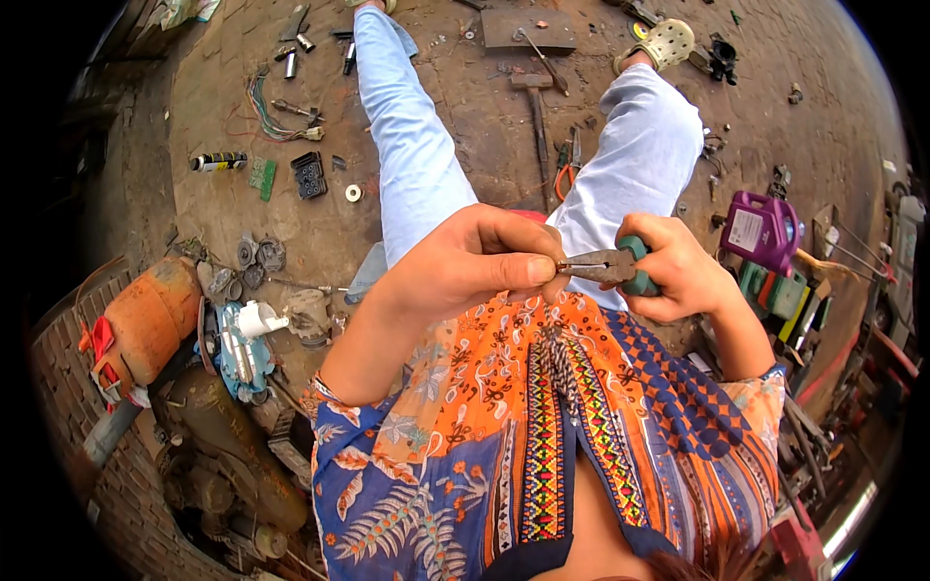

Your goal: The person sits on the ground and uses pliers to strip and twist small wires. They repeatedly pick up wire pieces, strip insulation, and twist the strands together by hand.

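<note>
In front of my lap, my right hand (683, 269) is wrapped round the green handles of a pair of pliers (593, 265). Their grey tapered jaws point left and reach the fingertips of my left hand (470, 257). Thumb and forefinger of that hand are pinched together at the jaw tips. A tiny coppery bit shows there, too small to name, and the fingers hide most of whatever they hold. The jaws look nearly closed.
A hammer (536, 121) and orange-handled pliers (565, 174) lie on the floor between my legs. Purple jug (762, 232) stands at right. Left are an orange gas cylinder (155, 315), a spray can (219, 161), a wiring harness (266, 111) and a black connector block (309, 175).
</note>
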A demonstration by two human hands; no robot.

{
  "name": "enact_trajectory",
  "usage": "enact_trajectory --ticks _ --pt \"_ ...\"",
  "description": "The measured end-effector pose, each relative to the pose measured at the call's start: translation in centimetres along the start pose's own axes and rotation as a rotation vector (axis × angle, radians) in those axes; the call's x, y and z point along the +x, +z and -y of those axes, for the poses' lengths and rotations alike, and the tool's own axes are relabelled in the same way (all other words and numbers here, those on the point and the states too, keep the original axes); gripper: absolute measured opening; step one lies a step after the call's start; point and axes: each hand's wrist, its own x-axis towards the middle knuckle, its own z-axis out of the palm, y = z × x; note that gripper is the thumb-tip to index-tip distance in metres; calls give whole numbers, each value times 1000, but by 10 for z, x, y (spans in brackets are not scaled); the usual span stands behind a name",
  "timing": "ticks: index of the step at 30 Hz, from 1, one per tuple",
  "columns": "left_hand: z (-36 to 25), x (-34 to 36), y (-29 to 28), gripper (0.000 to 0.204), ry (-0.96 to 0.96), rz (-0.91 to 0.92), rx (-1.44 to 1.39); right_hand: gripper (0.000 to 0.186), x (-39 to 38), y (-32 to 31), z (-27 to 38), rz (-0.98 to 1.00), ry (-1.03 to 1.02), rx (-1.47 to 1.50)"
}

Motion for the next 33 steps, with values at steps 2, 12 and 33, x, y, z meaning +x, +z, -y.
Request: enact_trajectory --ticks 2,12,33 --pt "1 0 1 20 36 -23 15 22 0 1 1 -7 16 -12" --pt "1 2 11 17 194 -241 264 13 -1 11 6 -45 132 13" --pt "-11 7 24 11 498 -435 1154 15 -4 19 8 -111 206 45"
